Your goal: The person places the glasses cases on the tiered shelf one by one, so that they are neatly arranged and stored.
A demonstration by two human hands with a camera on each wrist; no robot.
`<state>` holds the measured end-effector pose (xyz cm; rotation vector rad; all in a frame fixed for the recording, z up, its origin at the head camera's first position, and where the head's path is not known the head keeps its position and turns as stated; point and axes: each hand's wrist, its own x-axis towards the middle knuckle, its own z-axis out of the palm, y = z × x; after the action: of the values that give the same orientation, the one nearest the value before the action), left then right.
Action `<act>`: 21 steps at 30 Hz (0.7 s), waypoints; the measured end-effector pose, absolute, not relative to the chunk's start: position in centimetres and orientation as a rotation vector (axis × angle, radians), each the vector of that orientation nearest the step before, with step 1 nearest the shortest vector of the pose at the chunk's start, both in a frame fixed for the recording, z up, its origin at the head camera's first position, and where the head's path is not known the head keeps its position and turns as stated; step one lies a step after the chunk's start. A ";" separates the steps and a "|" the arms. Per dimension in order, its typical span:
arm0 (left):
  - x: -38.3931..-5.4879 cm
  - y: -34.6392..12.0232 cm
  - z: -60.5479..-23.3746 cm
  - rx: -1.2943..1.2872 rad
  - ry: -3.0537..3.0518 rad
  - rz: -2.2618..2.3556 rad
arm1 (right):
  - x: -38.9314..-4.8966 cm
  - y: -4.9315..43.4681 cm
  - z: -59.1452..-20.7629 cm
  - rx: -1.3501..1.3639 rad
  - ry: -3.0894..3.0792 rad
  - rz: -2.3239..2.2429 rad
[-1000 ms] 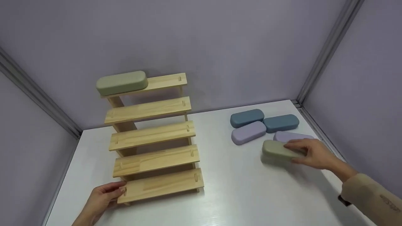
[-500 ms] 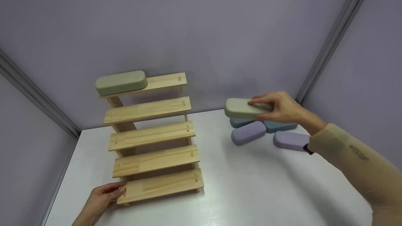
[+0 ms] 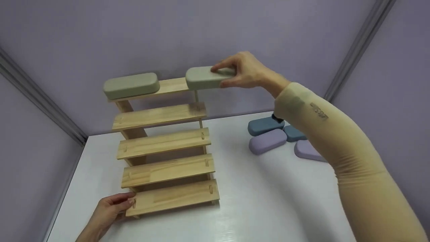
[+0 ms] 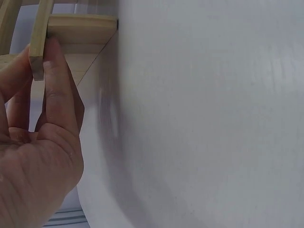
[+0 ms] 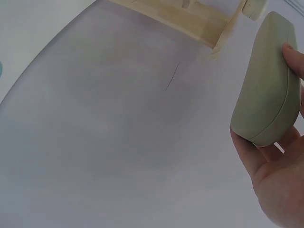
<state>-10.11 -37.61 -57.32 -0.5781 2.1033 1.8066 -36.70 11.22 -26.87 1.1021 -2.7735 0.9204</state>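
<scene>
My right hand point(image 3: 248, 71) grips one end of a pale green glasses case point(image 3: 201, 79), thumb on one side and fingers on the other. The case overlaps the right end of the top board of a stepped wooden shelf rack point(image 3: 164, 144). On that board's left half lies a second green glasses case point(image 3: 131, 86). In the right wrist view a seam runs along the held case point(image 5: 266, 83). My left hand point(image 3: 108, 211) pinches the left end of the lowest board; the left wrist view shows thumb and fingers either side of the board's end point(image 4: 38, 45).
On the white table point(image 3: 248, 198) to the right lie a blue case point(image 3: 263, 126), another blue case point(image 3: 294, 133), a lilac case point(image 3: 268, 142) and another lilac case point(image 3: 307, 150), partly behind my right sleeve point(image 3: 339, 148). A pale wall point(image 3: 255, 30) stands close behind the rack.
My right hand has lifted the green glasses case off the table's right side and carried it up and left to the top board. My left hand keeps its hold on the lowest board.
</scene>
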 end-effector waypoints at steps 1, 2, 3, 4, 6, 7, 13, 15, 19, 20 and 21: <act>-10.1 -37.7 -57.3 -0.581 2.101 1.807 | -37.1 10.2 -26.6 1.107 -2.781 0.910; -10.0 -37.7 -57.4 -0.586 2.101 1.805 | -37.4 9.2 -26.5 1.107 -2.790 0.897; -10.0 -37.6 -57.4 -0.590 2.102 1.803 | -37.7 8.2 -26.4 1.103 -2.800 0.892; -9.9 -37.6 -57.4 -0.595 2.105 1.799 | -38.0 7.3 -26.3 1.098 -2.810 0.884; -9.7 -37.3 -57.4 -0.613 2.114 1.791 | -38.4 5.8 -26.3 1.088 -2.827 0.882; -9.6 -37.2 -57.4 -0.613 2.120 1.786 | -38.6 5.2 -26.3 1.081 -2.836 0.885; -9.2 -37.0 -57.2 -0.584 2.153 1.748 | -39.3 2.9 -26.4 1.046 -2.854 0.904; -9.1 -37.1 -57.2 -0.573 2.154 1.740 | -39.5 2.5 -26.7 1.048 -2.846 0.906; -9.0 -37.3 -57.2 -0.579 2.153 1.729 | -39.9 2.0 -27.4 1.048 -2.864 0.933; -8.9 -37.3 -57.2 -0.585 2.153 1.726 | -39.9 1.9 -27.7 1.047 -2.874 0.941; -8.8 -37.4 -57.2 -0.588 2.154 1.720 | -39.9 1.7 -27.9 1.049 -2.883 0.950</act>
<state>-8.81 -37.40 -57.25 -0.5882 2.1540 1.7202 -39.90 1.72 -27.90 1.0487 -2.8828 0.9499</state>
